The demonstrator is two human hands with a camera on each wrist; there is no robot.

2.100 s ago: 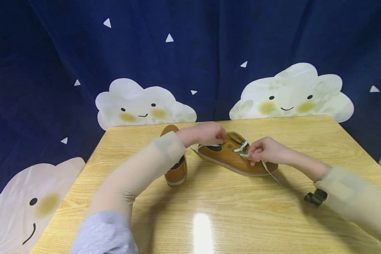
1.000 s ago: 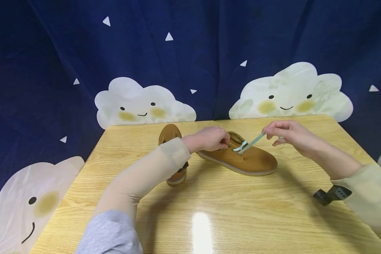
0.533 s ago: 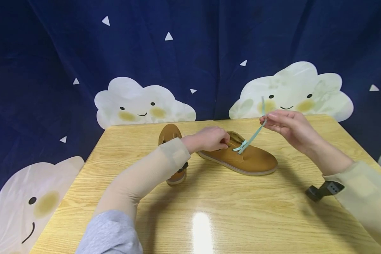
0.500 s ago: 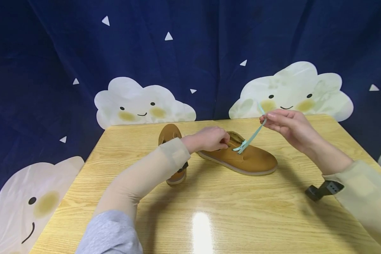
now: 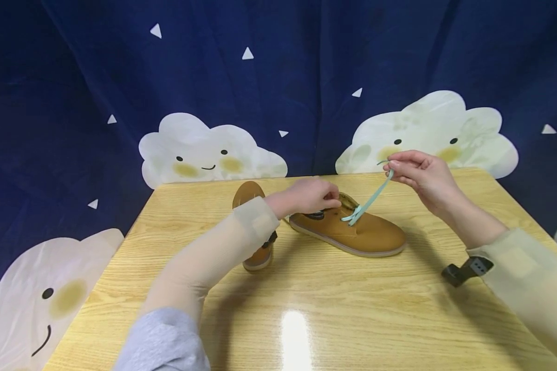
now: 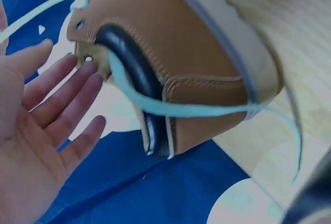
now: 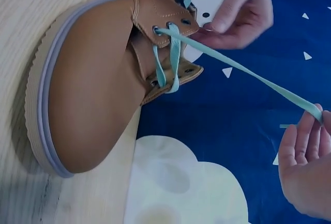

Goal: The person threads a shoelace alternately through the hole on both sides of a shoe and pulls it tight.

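Note:
A tan leather shoe (image 5: 376, 234) with a pale sole stands on the table, toe to the right. Its mint-green shoelace (image 5: 374, 197) crosses the front eyelets and stretches up taut to my right hand (image 5: 424, 178), whose thumb and fingers pinch it; a short end sticks out past them. My left hand (image 5: 310, 196) is over the shoe's opening. In the left wrist view its relaxed fingers (image 6: 67, 97) reach to the eyelet flap, thumb apart. The lace's other end (image 6: 191, 110) hangs loose across the black-padded collar and heel. Several upper eyelets have no lace.
A second tan shoe (image 5: 247, 193) stands to the left, partly hidden behind the left sleeve. Both are on a light wooden table (image 5: 376, 319). A dark blue curtain (image 5: 278, 77) with clouds hangs behind the far table edge.
My right hand has lifted from the toe, drawing the shoelace up through the eyelet, and lately risen slightly. My left hand has shifted slightly right along the shoe and uncovered the collar.

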